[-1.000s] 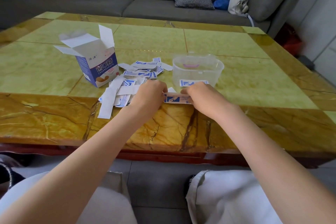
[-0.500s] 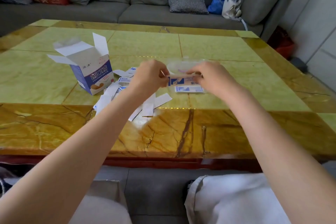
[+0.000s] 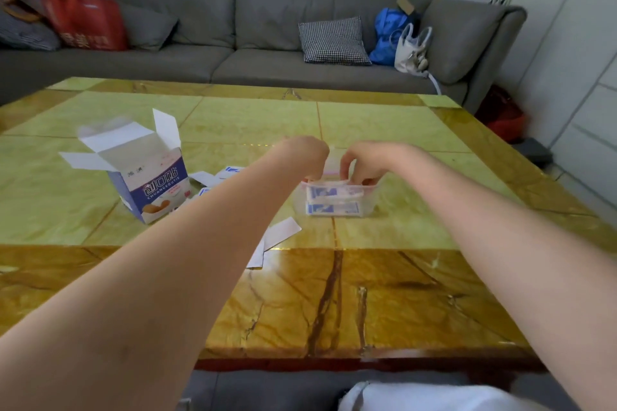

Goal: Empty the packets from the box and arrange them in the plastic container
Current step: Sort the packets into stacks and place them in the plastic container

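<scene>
The clear plastic container stands mid-table with blue-and-white packets stacked inside. Both hands hover over its rim. My left hand and my right hand have their fingers curled down into the container, on the top packet as far as I can see; the fingertips are partly hidden. The open blue-and-white box stands to the left with its flaps up. Loose packets lie between box and container, mostly hidden behind my left forearm.
The table is polished green and amber stone. A grey sofa runs along the far side with a checked cushion, a red bag and a blue bag. A red object sits on the floor at right.
Both hands lifted a strip of packets from the table's near edge, carried it forward, and now lower it into the container onto the packets there.
</scene>
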`<state>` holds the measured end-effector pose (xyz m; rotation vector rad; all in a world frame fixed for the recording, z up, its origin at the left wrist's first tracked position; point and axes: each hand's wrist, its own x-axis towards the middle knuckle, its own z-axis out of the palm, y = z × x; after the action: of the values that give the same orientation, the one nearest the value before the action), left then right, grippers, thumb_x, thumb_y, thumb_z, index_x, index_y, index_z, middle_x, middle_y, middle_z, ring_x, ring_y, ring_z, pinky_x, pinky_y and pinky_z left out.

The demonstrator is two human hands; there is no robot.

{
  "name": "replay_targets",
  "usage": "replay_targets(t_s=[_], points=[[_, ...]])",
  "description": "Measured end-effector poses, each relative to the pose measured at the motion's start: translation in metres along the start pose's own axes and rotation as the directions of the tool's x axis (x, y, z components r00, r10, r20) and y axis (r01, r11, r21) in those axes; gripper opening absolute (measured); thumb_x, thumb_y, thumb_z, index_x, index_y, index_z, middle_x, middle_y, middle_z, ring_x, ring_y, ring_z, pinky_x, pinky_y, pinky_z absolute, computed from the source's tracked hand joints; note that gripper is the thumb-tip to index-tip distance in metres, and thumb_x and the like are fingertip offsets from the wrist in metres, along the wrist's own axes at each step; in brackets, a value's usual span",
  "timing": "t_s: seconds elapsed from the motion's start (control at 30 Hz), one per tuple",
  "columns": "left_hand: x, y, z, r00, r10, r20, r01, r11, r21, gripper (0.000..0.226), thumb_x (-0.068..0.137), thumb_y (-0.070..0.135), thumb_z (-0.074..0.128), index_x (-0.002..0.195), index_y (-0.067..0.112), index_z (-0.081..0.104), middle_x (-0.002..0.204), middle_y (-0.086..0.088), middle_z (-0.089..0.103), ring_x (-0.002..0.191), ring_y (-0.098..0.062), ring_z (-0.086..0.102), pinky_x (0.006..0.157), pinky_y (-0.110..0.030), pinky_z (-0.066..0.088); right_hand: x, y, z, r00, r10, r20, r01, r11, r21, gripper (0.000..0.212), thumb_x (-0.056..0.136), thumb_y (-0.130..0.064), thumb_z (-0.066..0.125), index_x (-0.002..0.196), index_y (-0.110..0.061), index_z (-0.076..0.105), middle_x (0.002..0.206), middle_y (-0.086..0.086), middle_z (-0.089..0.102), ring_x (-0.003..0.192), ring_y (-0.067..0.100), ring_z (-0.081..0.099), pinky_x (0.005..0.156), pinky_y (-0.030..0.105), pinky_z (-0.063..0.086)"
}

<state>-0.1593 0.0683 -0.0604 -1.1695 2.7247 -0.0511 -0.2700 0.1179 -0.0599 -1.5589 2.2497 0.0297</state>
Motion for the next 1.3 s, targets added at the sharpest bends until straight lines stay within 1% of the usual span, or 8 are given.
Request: replay_targets(t_s=[0.17,0.37,0.47,0.57,0.87,1.0,1.13,1.3], points=[[0.004,0.011,0.001,0.991,-0.009,0.136,0.001,0.999,0.054,0.023,0.091,0.003,0.037,0.071,0.006,0.048,0.063,-0.002,0.042,0.064,-0.021,0.048,0.071,-0.029,0.038,0.006,-0.006,0.004,0.987,0.042,0.157,-0.032,0.997,-0.065,0.02,0.084,-0.01,0.062,0.104,-0.006,0.064,0.096,0.012,0.068,0.072,0.025,0.065,0.078,0.034,0.055],[0.006,0.008,0.004,0.956,0.002,0.292,-0.014,0.999,0.038,0.032,0.096,0.026,0.038,0.115,0.02,0.064,0.091,0.0,0.056,0.087,-0.023,0.049,0.074,-0.027,0.04,0.019,-0.006,0.008,0.979,0.092,0.18,-0.063,0.985,-0.161,0.037,0.082,-0.021,0.068,0.114,-0.005,0.06,0.112,0.006,0.059,0.092,0.027,0.068,0.084,0.037,0.055],[0.0,0.007,0.002,0.946,0.0,0.325,0.008,1.0,-0.024,0.037,0.098,0.031,0.035,0.118,0.018,0.063,0.13,-0.006,0.052,0.093,-0.024,0.047,0.073,-0.027,0.042,0.024,-0.004,0.011,0.971,0.122,0.207,-0.089,0.983,-0.162,0.023,0.084,-0.02,0.063,0.102,-0.004,0.063,0.111,0.009,0.066,0.094,0.026,0.068,0.088,0.041,0.054],[-0.005,0.007,0.003,0.939,0.01,0.343,0.022,0.996,-0.091,0.044,0.1,0.033,0.028,0.12,0.015,0.062,0.13,-0.007,0.052,0.102,-0.024,0.049,0.082,-0.027,0.04,0.027,-0.002,0.011,0.967,0.12,0.226,-0.071,0.975,-0.212,0.016,0.083,-0.022,0.065,0.085,-0.006,0.062,0.103,0.012,0.07,0.09,0.025,0.067,0.084,0.038,0.055],[-0.001,0.01,0.002,0.957,-0.017,0.288,0.032,0.998,-0.047,0.043,0.099,0.035,0.026,0.106,0.011,0.062,0.108,-0.006,0.05,0.087,-0.024,0.047,0.062,-0.025,0.041,0.017,-0.009,0.004,0.977,0.14,0.161,-0.085,0.947,-0.309,0.022,0.084,-0.024,0.064,0.096,-0.006,0.064,0.085,0.007,0.066,0.08,0.024,0.062,0.079,0.034,0.052],[-0.002,0.006,-0.009,0.972,0.004,0.236,0.058,0.965,-0.256,0.039,0.099,0.03,0.033,0.115,0.004,0.056,0.115,-0.007,0.064,0.088,-0.025,0.062,0.093,-0.034,0.047,0.002,-0.021,-0.012,0.984,0.12,0.134,-0.105,0.988,-0.117,0.031,0.09,-0.009,0.055,0.116,0.008,0.053,0.1,0.021,0.067,0.091,0.033,0.068,0.089,0.044,0.053],[-0.022,-0.014,-0.028,0.999,0.022,-0.023,-0.03,0.911,-0.411,0.03,0.095,0.016,0.04,0.108,0.0,0.061,0.108,-0.009,0.068,0.093,-0.024,0.069,0.07,-0.026,0.048,-0.02,-0.048,-0.029,0.999,0.009,-0.048,-0.006,0.998,0.065,0.024,0.092,-0.004,0.048,0.11,0.012,0.054,0.082,0.019,0.063,0.066,0.032,0.066,0.075,0.042,0.057],[-0.066,-0.065,-0.014,0.992,-0.041,-0.115,0.015,0.975,-0.223,0.029,0.09,0.008,0.043,0.106,0.001,0.067,0.107,-0.012,0.069,0.1,-0.027,0.064,0.075,-0.027,0.048,-0.05,-0.094,0.004,0.963,-0.203,-0.177,0.238,0.949,0.205,0.02,0.092,-0.001,0.043,0.093,0.001,0.063,0.082,0.017,0.063,0.056,0.021,0.06,0.057,0.021,0.053]])
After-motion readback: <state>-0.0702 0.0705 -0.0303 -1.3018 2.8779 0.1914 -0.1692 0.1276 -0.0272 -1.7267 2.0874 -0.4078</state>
